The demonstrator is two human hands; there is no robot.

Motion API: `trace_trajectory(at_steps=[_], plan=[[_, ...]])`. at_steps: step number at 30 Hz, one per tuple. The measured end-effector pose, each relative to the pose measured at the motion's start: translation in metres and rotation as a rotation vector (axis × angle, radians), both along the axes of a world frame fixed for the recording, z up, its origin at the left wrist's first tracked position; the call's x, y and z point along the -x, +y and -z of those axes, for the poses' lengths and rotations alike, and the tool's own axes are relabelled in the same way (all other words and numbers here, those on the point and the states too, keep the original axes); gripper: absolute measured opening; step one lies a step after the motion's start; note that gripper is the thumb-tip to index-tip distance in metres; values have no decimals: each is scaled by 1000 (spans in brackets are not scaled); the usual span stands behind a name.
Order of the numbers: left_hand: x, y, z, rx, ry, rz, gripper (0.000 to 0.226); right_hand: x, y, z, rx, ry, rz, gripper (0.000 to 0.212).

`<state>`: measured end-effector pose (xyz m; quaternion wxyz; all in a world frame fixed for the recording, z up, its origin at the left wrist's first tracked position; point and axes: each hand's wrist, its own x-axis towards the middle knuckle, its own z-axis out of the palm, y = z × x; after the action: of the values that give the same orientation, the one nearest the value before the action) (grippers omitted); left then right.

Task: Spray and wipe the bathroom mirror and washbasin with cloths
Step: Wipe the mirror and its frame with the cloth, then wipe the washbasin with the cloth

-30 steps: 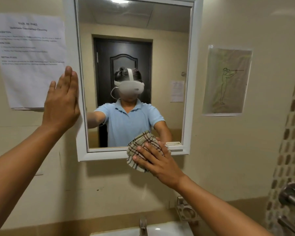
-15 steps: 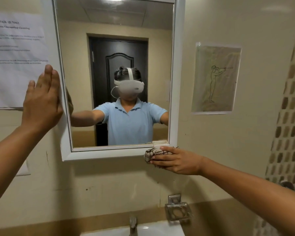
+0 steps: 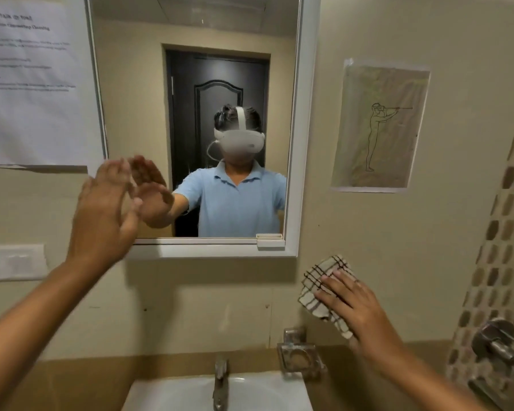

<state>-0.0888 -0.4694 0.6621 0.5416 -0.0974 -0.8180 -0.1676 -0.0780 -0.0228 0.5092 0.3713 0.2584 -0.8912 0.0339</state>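
The white-framed mirror (image 3: pixel 304 120) hangs on the beige wall and reflects a person in a blue shirt. My left hand (image 3: pixel 103 212) is open and blurred, fingers spread, in front of the mirror's lower left corner. My right hand (image 3: pixel 358 310) presses a checked beige cloth (image 3: pixel 318 280) flat against the wall, below and to the right of the mirror's lower right corner. The white washbasin (image 3: pixel 258 393) sits at the bottom with a steel tap (image 3: pixel 220 381) at its middle.
A printed paper sheet (image 3: pixel 33 84) is taped left of the mirror and a drawing (image 3: pixel 379 126) to its right. A metal soap holder (image 3: pixel 300 355) is fixed above the basin. Steel valves (image 3: pixel 496 342) stick out of the mosaic tiles at right. A white switch plate (image 3: pixel 12 262) is at left.
My right hand has carried the cloth down and right, off the mirror's bottom frame onto the wall. My left hand has left the frame's left edge and moved right and lower.
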Motion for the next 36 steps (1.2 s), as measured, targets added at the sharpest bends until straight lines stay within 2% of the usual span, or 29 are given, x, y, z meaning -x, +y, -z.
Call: trace_trajectory(at_steps=[3,5,7,9,10,12,13,15,18,22,24,31,34,36], plan=[[-24,41,58,-92,-112,220,52,-29,-50,25,610,-245,-290,76],[-40,70,93,-170,-204,336,46,-43,-84,31,940,-396,-424,61],[-52,94,125,-281,-362,428,49,-51,-113,36,1310,-648,-465,44],[-58,110,155,-439,-577,506,56,-54,-133,44,1646,-932,-431,68],[-60,115,168,-523,-680,532,60,-56,-139,48,1779,-1044,-451,72],[-63,119,191,-726,-860,584,64,-61,-153,55,1979,-1277,-536,46],[-66,118,200,-837,-933,618,59,-64,-161,59,2026,-1372,-567,40],[-72,113,214,-1015,-1010,653,39,-68,-170,74,2074,-1461,-560,41],[-77,100,240,-1104,-1015,570,23,-75,-187,97,2013,-1475,-536,39],[-71,83,283,-914,-1060,416,20,-83,-212,128,1843,-1461,-363,38],[-66,76,306,-802,-1092,374,18,-83,-220,147,1838,-1438,-243,38],[-38,66,364,-685,-1277,502,17,-71,-217,194,1925,-1338,82,38],[-17,69,377,-624,-1279,440,12,-61,-196,205,1892,-1216,227,38],[-5,71,378,-568,-1260,374,14,-50,-180,206,1788,-1120,288,39]])
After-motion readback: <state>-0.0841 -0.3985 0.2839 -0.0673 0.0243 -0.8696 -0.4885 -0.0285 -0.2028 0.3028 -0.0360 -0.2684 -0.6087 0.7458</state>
